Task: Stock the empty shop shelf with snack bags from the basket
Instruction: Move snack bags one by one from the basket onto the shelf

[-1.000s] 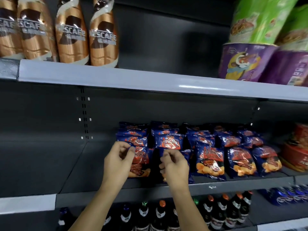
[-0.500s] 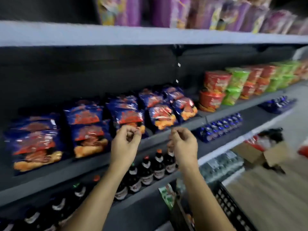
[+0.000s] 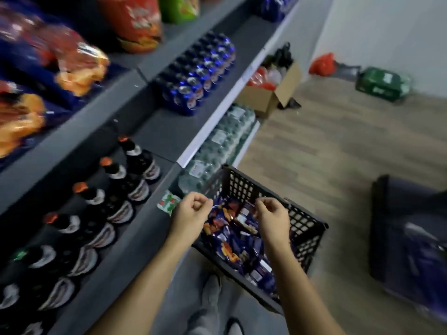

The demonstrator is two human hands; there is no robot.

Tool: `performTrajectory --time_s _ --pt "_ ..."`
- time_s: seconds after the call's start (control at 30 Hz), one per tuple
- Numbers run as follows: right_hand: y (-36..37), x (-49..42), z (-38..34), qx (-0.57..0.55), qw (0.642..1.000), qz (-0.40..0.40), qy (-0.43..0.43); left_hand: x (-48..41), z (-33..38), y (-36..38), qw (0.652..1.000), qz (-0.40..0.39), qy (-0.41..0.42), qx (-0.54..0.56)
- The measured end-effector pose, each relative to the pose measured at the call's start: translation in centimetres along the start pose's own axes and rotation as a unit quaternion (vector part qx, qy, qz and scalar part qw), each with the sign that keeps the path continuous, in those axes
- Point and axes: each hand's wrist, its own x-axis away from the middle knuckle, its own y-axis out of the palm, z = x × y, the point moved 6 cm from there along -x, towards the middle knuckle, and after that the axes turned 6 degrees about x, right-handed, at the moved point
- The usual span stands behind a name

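Above the basket (image 3: 308, 228) of blurred snack bags (image 3: 232, 241), left hand (image 3: 189, 212) and right hand (image 3: 272, 217) hover curled, seemingly empty.

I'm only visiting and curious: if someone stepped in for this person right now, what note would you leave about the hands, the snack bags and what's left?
Left hand: fingers curled, holding nothing, above the basket's shelf-side edge.
Right hand: fingers curled, holding nothing, over the basket.
Black basket: beside the shelving, below both hands, with many blue snack bags inside.
Done: some shelved bags already lie on the snack shelf; they are blurred.
Left: pick up more bags and carry them to the shelf.
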Motion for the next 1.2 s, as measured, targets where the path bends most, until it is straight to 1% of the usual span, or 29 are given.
performTrajectory --time_s 0.17,0.27,0.4,0.5,0.57,0.67,0.73,0.83,0.93,1.07,1.13,1.2 --pt "-1.1 -4.7 8.7 -0.011 0.991 0.044 0.126 -6.1 -7.4 7.8 0.987 -0.112 -0.106 -0.033" --pt "0.0 -8.4 13.2 -0.033 0.982 0.043 0.180 -10.2 -12.4 11.7 0.974 -0.152 -0.153 -0.066" --pt "2.0 -14.0 19.2 -0.076 0.965 0.064 0.245 -16.0 -18.9 16.4 0.962 -0.185 -0.174 -0.101" --pt "3.9 -18.2 23.6 -0.144 0.944 0.071 0.290 -19.8 -23.4 19.8 0.957 -0.202 -0.178 -0.107" --pt "4.9 -20.4 26.0 -0.174 0.930 0.065 0.317 -21.7 -26.3 21.9 0.951 -0.217 -0.186 -0.115" --pt "6.2 -22.5 28.4 -0.164 0.923 0.031 0.346 -23.5 -29.1 24.4 0.943 -0.235 -0.200 -0.128" --pt "6.8 -23.3 29.1 -0.137 0.926 0.004 0.353 -23.9 -30.3 25.2 0.939 -0.236 -0.212 -0.133" --pt "7.2 -23.9 29.1 -0.103 0.930 -0.023 0.352 -24.0 -30.6 24.9 0.939 -0.242 -0.207 -0.133" --pt "6.8 -23.3 27.6 -0.069 0.937 -0.022 0.341 -23.5 -29.8 23.0 0.943 -0.241 -0.213 -0.081" --pt "5.9 -21.5 23.8 -0.066 0.952 -0.038 0.297 -21.5 -26.9 19.9 0.953 -0.236 -0.189 -0.013" --pt "5.5 -20.3 21.2 -0.066 0.963 -0.050 0.256 -20.1 -24.5 18.3 0.960 -0.216 -0.174 0.021" --pt "5.0 -18.9 18.0 -0.090 0.970 -0.071 0.215 -18.8 -21.6 16.7 0.967 -0.194 -0.157 0.051"
